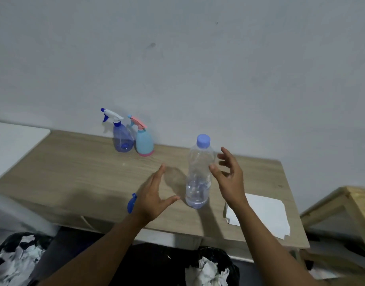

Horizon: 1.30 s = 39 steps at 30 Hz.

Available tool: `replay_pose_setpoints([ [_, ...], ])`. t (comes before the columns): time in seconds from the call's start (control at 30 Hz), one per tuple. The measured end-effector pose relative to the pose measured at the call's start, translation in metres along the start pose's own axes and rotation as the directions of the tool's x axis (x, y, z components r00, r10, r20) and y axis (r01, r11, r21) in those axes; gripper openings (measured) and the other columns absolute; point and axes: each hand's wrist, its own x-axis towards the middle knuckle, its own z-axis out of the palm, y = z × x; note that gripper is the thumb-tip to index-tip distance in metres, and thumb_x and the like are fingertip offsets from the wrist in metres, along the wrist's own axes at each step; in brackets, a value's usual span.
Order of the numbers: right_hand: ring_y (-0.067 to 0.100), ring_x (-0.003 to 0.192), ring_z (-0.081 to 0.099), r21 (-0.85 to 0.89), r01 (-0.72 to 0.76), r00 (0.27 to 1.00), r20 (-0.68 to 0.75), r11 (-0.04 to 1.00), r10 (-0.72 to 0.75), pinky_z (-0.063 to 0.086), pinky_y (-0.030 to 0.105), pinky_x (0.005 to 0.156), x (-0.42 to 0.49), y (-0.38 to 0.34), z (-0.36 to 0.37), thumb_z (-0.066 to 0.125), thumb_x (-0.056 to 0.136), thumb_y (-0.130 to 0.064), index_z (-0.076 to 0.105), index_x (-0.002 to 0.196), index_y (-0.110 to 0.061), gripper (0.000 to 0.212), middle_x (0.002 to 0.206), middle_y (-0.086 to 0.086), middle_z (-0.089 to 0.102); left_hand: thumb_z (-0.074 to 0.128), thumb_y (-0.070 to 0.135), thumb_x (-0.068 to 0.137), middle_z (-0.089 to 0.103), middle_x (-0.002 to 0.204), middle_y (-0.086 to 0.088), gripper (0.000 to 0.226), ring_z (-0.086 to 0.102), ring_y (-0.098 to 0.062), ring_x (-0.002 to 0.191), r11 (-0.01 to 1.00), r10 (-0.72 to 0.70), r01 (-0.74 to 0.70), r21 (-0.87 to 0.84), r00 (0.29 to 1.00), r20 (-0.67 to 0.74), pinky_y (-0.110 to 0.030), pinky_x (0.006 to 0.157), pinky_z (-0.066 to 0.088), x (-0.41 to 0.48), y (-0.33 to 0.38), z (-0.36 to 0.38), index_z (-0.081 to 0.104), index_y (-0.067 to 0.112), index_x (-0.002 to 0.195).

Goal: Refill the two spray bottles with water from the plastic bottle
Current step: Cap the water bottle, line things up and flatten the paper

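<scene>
Worktop [74, 172] of pale wood grain stands against a plain grey wall [198, 69]. By the wall, side by side and upright, are the blue spray bottle [122, 141] and the pink-trimmed spray bottle [144, 144]. Nearer, the plastic bottle [199, 174] stands capped, water low inside. Left hand [152, 199] and right hand [231, 178] flank it, each grip open, fingers spread. White paper [266, 213] lies to the right.

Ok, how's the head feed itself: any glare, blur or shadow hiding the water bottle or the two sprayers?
Head view: dim, flat light, no glare; the whole frame is slightly soft; wide-angle bend curves the table edges; shadows fall on the tabletop by the left hand and beside the plastic bottle, hiding neither; the blue spray bottle and teal spray bottle read clearly.
</scene>
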Motion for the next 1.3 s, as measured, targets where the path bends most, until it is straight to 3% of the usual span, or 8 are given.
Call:
replay_pose_setpoints([
  [0.1,0.012,0.130,0.050,-0.141,-0.153,0.982,0.091,0.978,0.167,0.050,0.037,0.101,-0.021,0.050,0.006,0.090,0.063,-0.051,0.035,0.152,-0.031,0.107,0.148,-0.006,0.047,0.079,0.062,0.067,0.061,0.132,-0.010,0.098,0.060,-0.028,0.116,0.976,-0.118,0.136,0.171,0.987,-0.111,-0.046,0.097,0.052,-0.022,-0.044,-0.007,0.047,0.010,0.143],
  [0.2,0.015,0.134,0.049,-0.243,-0.188,0.965,0.134,0.952,0.225,0.050,0.046,0.105,-0.030,0.089,0.014,0.092,0.060,-0.051,0.033,0.152,-0.028,0.112,0.152,-0.007,0.045,0.081,0.063,0.062,0.063,0.129,-0.004,0.097,0.058,-0.026,0.117,0.901,-0.353,0.365,0.235,0.931,-0.094,-0.051,0.098,0.048,-0.040,-0.067,-0.015,0.047,0.020,0.142],
  [0.37,0.007,0.107,0.064,-0.238,-0.198,0.975,0.053,0.951,0.216,0.050,0.007,0.079,-0.035,0.100,0.034,0.096,0.061,-0.023,0.053,0.131,-0.017,0.082,0.121,-0.004,0.065,0.081,0.040,0.075,0.068,0.122,0.000,0.064,0.062,-0.023,0.113,0.872,-0.440,0.441,0.214,0.896,-0.053,-0.034,0.090,0.045,-0.044,-0.076,-0.019,0.060,0.017,0.131],
  [0.43,0.003,0.102,0.063,-0.216,-0.194,0.980,0.002,0.957,0.200,0.049,0.006,0.075,-0.036,0.097,0.040,0.097,0.059,-0.019,0.053,0.129,-0.015,0.083,0.115,-0.004,0.066,0.080,0.037,0.077,0.069,0.114,0.002,0.050,0.064,-0.021,0.107,0.870,-0.449,0.448,0.204,0.892,-0.044,-0.030,0.080,0.042,-0.040,-0.081,-0.021,0.065,0.019,0.122],
  [0.77,-0.004,0.097,0.065,-0.202,-0.235,0.969,-0.122,0.951,0.214,0.055,0.024,0.078,-0.039,0.093,0.060,0.095,0.063,-0.016,0.055,0.124,-0.019,0.073,0.111,-0.011,0.067,0.064,0.065,0.067,0.063,0.121,0.008,0.061,0.059,-0.019,0.113,0.928,-0.349,0.340,0.153,0.937,0.033,-0.051,0.093,0.048,-0.026,-0.119,-0.025,0.064,0.029,0.117],
  [0.97,-0.009,0.096,0.064,-0.227,-0.223,0.969,-0.161,0.948,0.189,0.054,0.012,0.070,-0.016,0.097,0.077,0.095,0.062,-0.014,0.054,0.121,-0.025,0.073,0.109,-0.014,0.066,0.075,0.053,0.063,0.069,0.112,0.004,0.058,0.063,-0.020,0.104,0.963,-0.248,0.251,0.098,0.968,-0.041,-0.035,0.091,0.051,0.035,-0.124,-0.020,0.071,0.020,0.110],
  [1.1,-0.002,0.096,0.064,-0.236,-0.205,0.972,-0.161,0.950,0.169,0.059,0.026,0.075,0.023,0.101,0.094,0.095,0.061,-0.011,0.056,0.116,-0.018,0.068,0.107,-0.008,0.063,0.089,0.019,0.065,0.067,0.115,-0.008,0.052,0.064,-0.027,0.105,0.975,-0.221,0.220,0.023,0.974,0.044,-0.013,0.091,0.035,0.107,-0.106,-0.008,0.070,0.009,0.112],
  [1.3,0.002,0.103,0.061,-0.239,-0.164,0.981,-0.138,0.957,0.133,0.059,0.036,0.084,0.094,0.117,0.121,0.095,0.062,-0.018,0.055,0.119,-0.018,0.069,0.115,-0.008,0.058,0.072,0.035,0.086,0.055,0.135,0.001,0.053,0.059,-0.021,0.115,0.968,-0.159,0.140,0.209,0.984,0.076,-0.026,0.090,0.042,0.181,-0.094,0.014,0.055,0.019,0.135],
])
